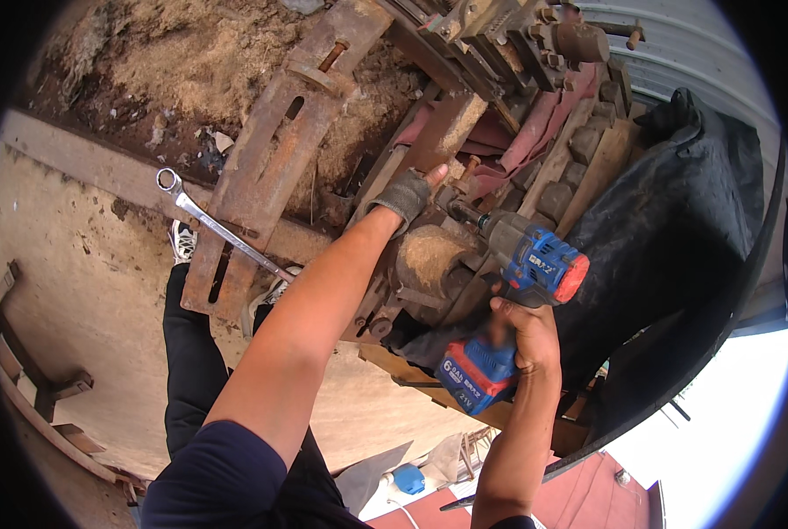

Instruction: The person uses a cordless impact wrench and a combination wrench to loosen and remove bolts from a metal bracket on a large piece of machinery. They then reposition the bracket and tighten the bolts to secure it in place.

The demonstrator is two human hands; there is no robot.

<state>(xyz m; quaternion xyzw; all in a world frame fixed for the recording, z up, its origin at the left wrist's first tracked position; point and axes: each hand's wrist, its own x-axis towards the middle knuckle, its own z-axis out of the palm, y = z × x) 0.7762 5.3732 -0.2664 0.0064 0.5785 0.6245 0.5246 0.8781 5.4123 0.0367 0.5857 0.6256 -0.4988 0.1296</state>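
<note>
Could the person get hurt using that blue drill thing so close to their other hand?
Maybe. The left hand, in a worn grey glove, rests on the rusty machine right beside the tip of the blue power tool, so a slip could catch the fingers. The right hand holds the tool alone, so it might twist if it jams. The long wrench lies loose on a rusty slotted bar and could slide off.

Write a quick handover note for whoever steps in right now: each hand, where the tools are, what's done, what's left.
Left hand, in a grey glove, is pressed on the rusty machine beside the bit.
Right hand grips the blue cordless impact driver, its bit set against a fitting on the machine.
Combination wrench lies on the rusty slotted plate, untouched.
Done: driver in place. Left: whether the fitting is loose cannot be told.
</note>
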